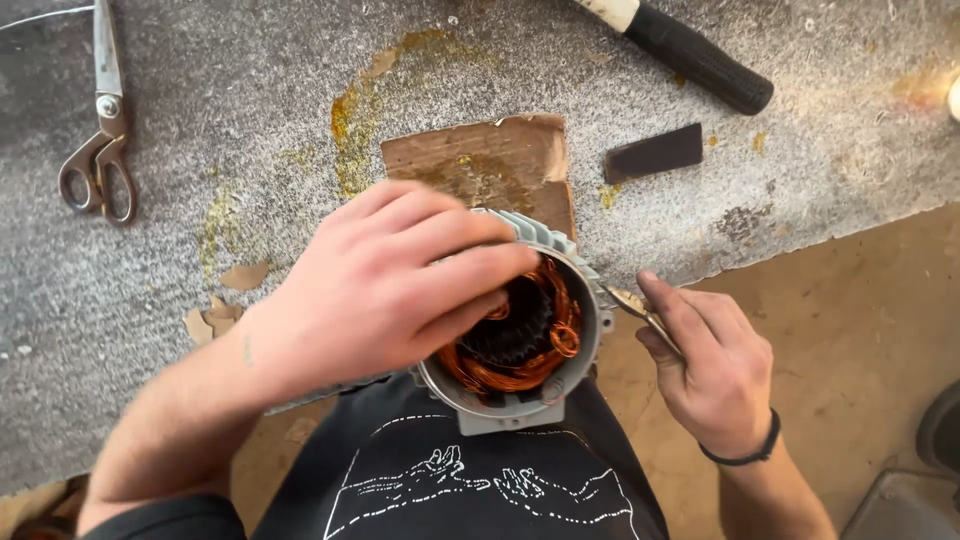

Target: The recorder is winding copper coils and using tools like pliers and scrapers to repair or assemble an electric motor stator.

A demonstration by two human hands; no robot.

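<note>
A grey finned motor stator housing [588, 352] rests against my lap at the bench edge, its open end up, with copper wire windings [520, 368] coiled inside. My left hand [385, 285] lies over the top of the housing, fingers spread across the opening and touching the windings. My right hand [708, 362] is to the right of the housing, closed around a thin metal tool [636, 306] whose tip points at the housing rim. A black band circles my right wrist.
The grey speckled bench top [250, 120] carries scissors [100, 140] at the far left, a brown cardboard piece [490, 165] behind the housing, a small dark flat block [655, 153], and a black-handled tool [695, 55] at the top right. Brown floor [860, 330] lies to the right.
</note>
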